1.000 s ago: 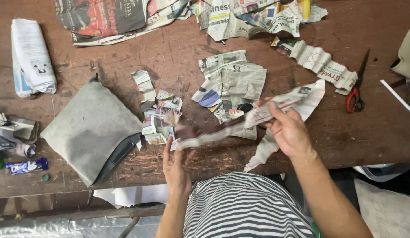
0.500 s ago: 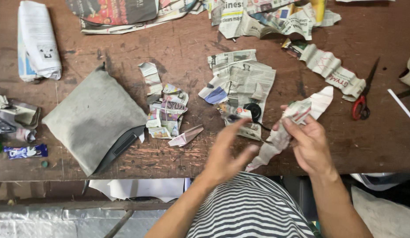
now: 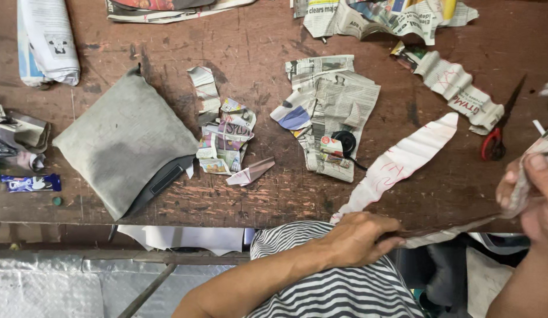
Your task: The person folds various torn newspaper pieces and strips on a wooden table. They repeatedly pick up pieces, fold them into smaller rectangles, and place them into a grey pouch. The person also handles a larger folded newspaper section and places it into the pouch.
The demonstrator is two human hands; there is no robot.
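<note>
My left hand [image 3: 359,238] sits at the table's front edge, over my striped shirt, with its fingers closed on one end of a long folded newspaper strip [image 3: 450,231]. The strip runs up and to the right to my right hand [image 3: 530,194], which pinches its other end at the frame's right edge. The strip is stretched between the two hands. Just beyond it, a pale wavy leaf-shaped paper cutout [image 3: 403,160] lies flat on the brown wooden table [image 3: 256,41].
A grey pouch [image 3: 127,141] lies at the left. Newspaper scraps [image 3: 227,138] and a larger cut pile [image 3: 333,112] with a black round object [image 3: 345,141] fill the middle. Red-handled scissors [image 3: 496,138] are at the right, a folded newspaper [image 3: 47,41] at the far left.
My left hand let go of the strip over the table, crossed to the right and took hold again. Both hands now stretch the strip along the front edge, further right.
</note>
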